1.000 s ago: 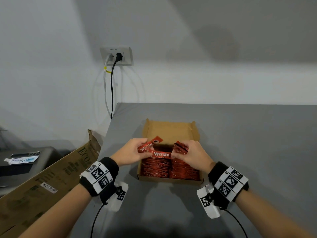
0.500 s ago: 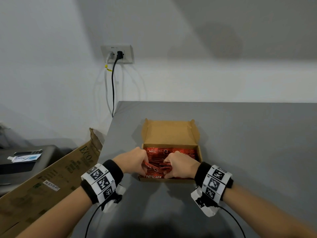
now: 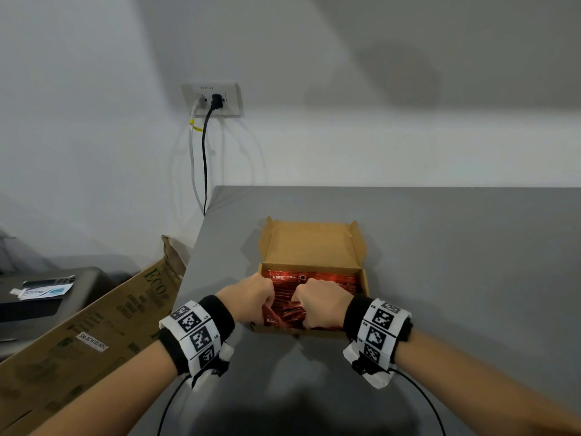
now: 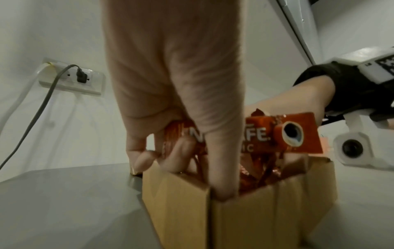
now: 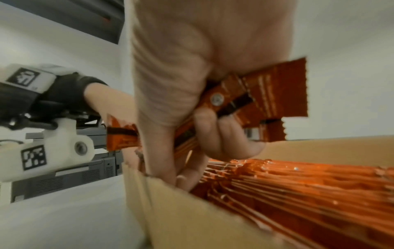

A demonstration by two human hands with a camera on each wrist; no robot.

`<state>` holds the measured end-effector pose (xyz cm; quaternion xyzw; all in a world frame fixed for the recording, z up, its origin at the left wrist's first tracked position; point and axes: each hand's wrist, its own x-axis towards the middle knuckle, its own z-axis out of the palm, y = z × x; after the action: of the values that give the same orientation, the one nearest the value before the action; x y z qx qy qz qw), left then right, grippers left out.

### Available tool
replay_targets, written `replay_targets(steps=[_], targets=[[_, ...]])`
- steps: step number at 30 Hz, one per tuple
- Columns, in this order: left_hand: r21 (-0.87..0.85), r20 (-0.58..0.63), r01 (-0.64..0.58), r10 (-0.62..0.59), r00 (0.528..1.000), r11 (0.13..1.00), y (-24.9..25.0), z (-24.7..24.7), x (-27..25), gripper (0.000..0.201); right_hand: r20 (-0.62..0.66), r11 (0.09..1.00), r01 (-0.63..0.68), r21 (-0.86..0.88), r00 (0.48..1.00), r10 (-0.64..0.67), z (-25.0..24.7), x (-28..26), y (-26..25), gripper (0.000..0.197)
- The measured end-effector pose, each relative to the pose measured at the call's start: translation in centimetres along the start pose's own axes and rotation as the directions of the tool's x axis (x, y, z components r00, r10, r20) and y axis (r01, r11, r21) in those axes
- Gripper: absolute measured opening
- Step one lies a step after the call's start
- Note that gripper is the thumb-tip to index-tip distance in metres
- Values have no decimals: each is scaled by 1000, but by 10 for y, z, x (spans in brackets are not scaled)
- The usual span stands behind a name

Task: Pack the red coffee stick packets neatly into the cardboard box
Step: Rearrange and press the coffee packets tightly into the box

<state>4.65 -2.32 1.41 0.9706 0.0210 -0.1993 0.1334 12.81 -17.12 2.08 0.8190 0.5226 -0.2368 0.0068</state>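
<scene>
A small cardboard box sits on the grey table with its lid tipped back, filled with red coffee stick packets. Both hands are at the box's near edge. My left hand curls around a bunch of packets at the box's front left, thumb down inside the front wall. My right hand grips another bunch of packets just above the stacked ones, fingers curled round it. The box's near wall fills the lower wrist views.
A large flattened cardboard carton leans at the table's left edge. A dark printer stands further left. A wall socket with two cables is behind. Grey table spreads to the right of the box.
Both hands dropped from above the box with loose packets down to its near edge, and now grip bunches of packets inside it. The camera view shifted slightly closer.
</scene>
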Motion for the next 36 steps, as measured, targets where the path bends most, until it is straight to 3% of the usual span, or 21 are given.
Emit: replay_targets(steps=[2, 5, 10, 12, 14, 18, 21, 24, 27, 29, 33, 36], targets=[[-44, 25, 30, -29, 999, 999, -2, -6, -1, 13, -21, 998, 1, 63, 1000, 0, -1, -1, 2, 36], [-50, 11, 32, -31, 999, 998, -4, -6, -1, 17, -23, 975, -26, 220, 999, 32, -2, 0, 10, 22], [38, -29, 13, -12, 1000, 999, -1, 1, -3, 16, -26, 987, -5, 162, 1000, 10, 7, 2, 9, 21], [-23, -44, 12, -13, 999, 1000, -4, -1, -3, 15, -61, 972, 1, 235, 998, 13, 5, 1, 11, 20], [-158, -96, 8, -24, 995, 987, -8, -7, -4, 26, -152, 910, 14, 415, 987, 54, -2, -3, 18, 21], [-533, -244, -19, -133, 961, 846, -2, -14, -1, 19, -311, 807, 63, 587, 938, 153, -13, -9, 30, 15], [-722, -101, 74, -211, 972, 688, 9, -14, 7, 20, -423, 774, 134, 619, 887, 185, -16, -12, 32, 18], [-794, 13, 70, -99, 995, 604, 17, -21, 12, 16, -519, 749, 205, 630, 829, 210, -17, -10, 31, 28], [-821, 83, 54, 26, 996, 568, 23, -31, 14, 16, -547, 758, 206, 619, 805, 228, -17, -7, 33, 22], [-833, 31, 27, -2, 1000, 553, 24, -35, 15, 7, -572, 767, 196, 610, 779, 256, -16, -6, 36, 17], [-918, -169, -125, -85, 982, 376, 11, -37, 15, 16, -590, 789, 163, 593, 754, 288, -15, -11, 48, 20], [-898, -204, -175, -31, 978, 404, 6, -35, 11, 14, -579, 848, 121, 516, 779, 241, -12, -16, 57, 26]])
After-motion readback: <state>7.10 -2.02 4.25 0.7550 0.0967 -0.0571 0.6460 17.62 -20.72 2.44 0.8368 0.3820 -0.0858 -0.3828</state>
